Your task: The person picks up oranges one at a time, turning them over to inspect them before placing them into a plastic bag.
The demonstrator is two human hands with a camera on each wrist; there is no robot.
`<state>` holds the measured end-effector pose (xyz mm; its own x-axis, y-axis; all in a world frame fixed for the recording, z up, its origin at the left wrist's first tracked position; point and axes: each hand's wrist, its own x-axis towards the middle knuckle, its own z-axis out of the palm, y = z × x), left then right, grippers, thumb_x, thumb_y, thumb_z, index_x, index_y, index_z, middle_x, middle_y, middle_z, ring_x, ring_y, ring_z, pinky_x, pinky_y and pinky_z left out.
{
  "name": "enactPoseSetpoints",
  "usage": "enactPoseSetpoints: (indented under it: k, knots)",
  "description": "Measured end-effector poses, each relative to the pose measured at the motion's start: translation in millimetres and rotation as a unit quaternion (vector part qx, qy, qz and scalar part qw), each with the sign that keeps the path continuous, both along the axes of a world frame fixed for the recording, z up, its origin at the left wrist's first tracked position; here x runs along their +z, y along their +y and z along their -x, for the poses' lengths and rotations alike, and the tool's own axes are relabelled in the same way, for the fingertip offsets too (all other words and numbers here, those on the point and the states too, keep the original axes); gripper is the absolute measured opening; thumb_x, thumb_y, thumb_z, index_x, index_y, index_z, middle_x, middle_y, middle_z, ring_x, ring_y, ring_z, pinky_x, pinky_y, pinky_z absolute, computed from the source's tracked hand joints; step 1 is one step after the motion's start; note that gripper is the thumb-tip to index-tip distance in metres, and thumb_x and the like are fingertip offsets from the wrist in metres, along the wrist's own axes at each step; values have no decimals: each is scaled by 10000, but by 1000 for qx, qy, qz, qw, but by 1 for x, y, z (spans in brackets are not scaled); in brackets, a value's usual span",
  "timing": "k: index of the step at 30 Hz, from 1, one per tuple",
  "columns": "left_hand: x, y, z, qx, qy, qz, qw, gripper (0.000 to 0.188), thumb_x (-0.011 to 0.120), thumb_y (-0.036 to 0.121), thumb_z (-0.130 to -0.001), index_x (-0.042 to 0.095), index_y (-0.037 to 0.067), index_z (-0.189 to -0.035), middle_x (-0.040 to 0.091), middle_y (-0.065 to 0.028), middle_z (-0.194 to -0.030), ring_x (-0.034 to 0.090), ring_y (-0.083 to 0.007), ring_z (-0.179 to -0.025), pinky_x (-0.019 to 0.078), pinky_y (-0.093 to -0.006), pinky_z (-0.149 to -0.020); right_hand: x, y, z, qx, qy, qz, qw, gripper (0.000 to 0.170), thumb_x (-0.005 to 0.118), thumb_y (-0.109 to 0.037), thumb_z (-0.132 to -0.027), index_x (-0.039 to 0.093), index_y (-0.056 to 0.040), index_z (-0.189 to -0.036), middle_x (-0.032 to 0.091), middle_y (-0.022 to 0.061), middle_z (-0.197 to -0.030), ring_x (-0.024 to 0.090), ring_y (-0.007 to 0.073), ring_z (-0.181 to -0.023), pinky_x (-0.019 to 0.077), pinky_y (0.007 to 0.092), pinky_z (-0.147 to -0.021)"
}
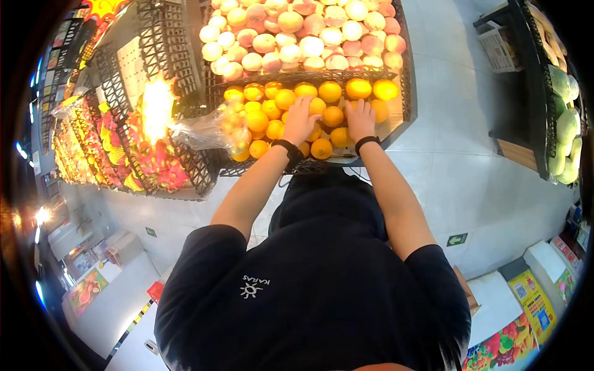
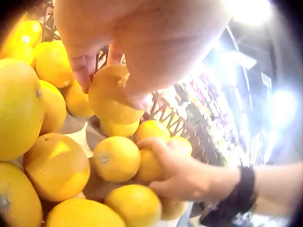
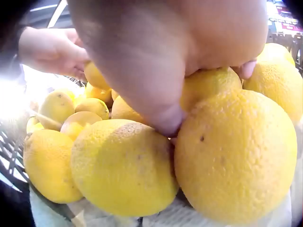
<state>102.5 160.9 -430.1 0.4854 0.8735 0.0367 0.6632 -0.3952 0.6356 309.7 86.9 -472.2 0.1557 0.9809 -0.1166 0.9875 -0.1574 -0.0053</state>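
Oranges (image 1: 322, 149) lie side by side in a black crate section in the head view. My left hand (image 1: 300, 120) reaches into their middle, and in the left wrist view its thumb and fingers curl round an orange (image 2: 110, 97). Off to the right, my right hand (image 1: 361, 120) reaches down over the right end of the oranges. The right wrist view has its thumb and fingers around an orange (image 3: 208, 86), partly hidden under the palm. Larger oranges (image 3: 236, 156) fill the foreground there. A clear plastic bag (image 1: 201, 133) with oranges inside lies left of my left hand.
Peaches (image 1: 289, 21) are heaped behind the oranges, past a black lattice divider (image 1: 297, 78). Dragon fruit (image 1: 167, 170) sits in a crate to the left. Across the floor on the right stands a shelf (image 1: 526, 80) with pale green melons (image 1: 566, 136).
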Motion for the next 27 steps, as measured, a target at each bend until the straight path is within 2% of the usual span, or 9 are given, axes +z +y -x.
enactPoseSetpoints:
  k: [5, 7, 9, 11, 13, 14, 17, 20, 27]
  knots:
    - [44, -2, 34, 30, -138, 209, 968, 573, 741, 142, -989, 507, 109, -1511, 586, -76, -1425, 613, -143, -1186, 533, -282, -898, 11, -6, 9, 17, 54, -102, 993, 722, 733, -140, -829, 532, -242, -1515, 547, 143, -1381, 508, 332, -1283, 391, 479, -1058]
    - [84, -13, 43, 31, -290, 398, 870, 573, 722, 159, -1011, 493, 123, -1535, 583, -54, -1446, 607, -151, -1164, 546, -319, -913, 43, -14, 14, 9, 106, -131, 986, 801, 767, -130, -794, 509, -232, -1545, 540, 145, -1411, 504, 332, -1311, 388, 481, -1074]
    - [114, -22, 50, 9, -307, 392, 867, 546, 656, 165, -1057, 462, 134, -1567, 545, -33, -1502, 589, -127, -1222, 541, -316, -957, 74, -17, 22, -12, 341, -200, 918, 850, 804, -104, -762, 495, -176, -1550, 559, 146, -1403, 531, 345, -1297, 416, 485, -1077]
    - [140, -34, 54, -25, -387, 426, 818, 518, 616, 176, -1079, 453, 117, -1567, 530, -49, -1519, 575, -146, -1288, 533, -318, -1005, 106, -26, 29, 13, 653, -163, 739, 781, 787, -86, -852, 467, -91, -1565, 603, 148, -1351, 575, 322, -1284, 463, 433, -1087]
    - [158, -44, 55, -48, -414, 430, 801, 493, 602, 175, -1085, 468, 108, -1555, 509, -57, -1538, 536, -179, -1366, 495, -342, -1081, 168, -40, 32, 70, 714, -96, 690, 757, 800, -101, -871, 478, -72, -1556, 586, 148, -1381, 561, 295, -1316, 462, 414, -1099]
    - [162, -48, 56, -73, -395, 406, 821, 485, 601, 173, -1088, 459, 114, -1548, 493, -63, -1560, 521, -197, -1392, 481, -365, -1115, 200, -45, 32, 121, 656, -121, 735, 745, 821, -112, -862, 506, -70, -1536, 574, 152, -1382, 551, 310, -1323, 474, 412, -1090]
    - [189, -62, 52, -122, -407, 375, 824, 451, 615, 152, -1080, 479, 119, -1509, 447, -83, -1616, 461, -218, -1457, 410, -396, -1195, 242, -60, 37, 169, 589, -211, 761, 723, 833, -117, -850, 539, -65, -1509, 568, 149, -1369, 543, 324, -1319, 472, 410, -1091]
    - [223, -83, 47, -155, -432, 327, 826, 428, 611, 46, -1047, 523, 102, -1462, 441, -109, -1629, 431, -225, -1490, 318, -414, -1247, 257, -76, 41, 146, 616, -227, 740, 704, 863, -115, -804, 592, -73, -1453, 568, 144, -1366, 534, 338, -1317, 459, 433, -1110]
    - [283, -121, 35, -212, -502, 238, 804, 403, 615, -53, -997, 552, 86, -1370, 479, -100, -1539, 488, -207, -1418, 424, -379, -1166, 299, -107, 47, 166, 543, -323, 757, 689, 920, -126, -706, 670, -95, -1347, 623, 120, -1285, 592, 331, -1236, 495, 444, -1071]
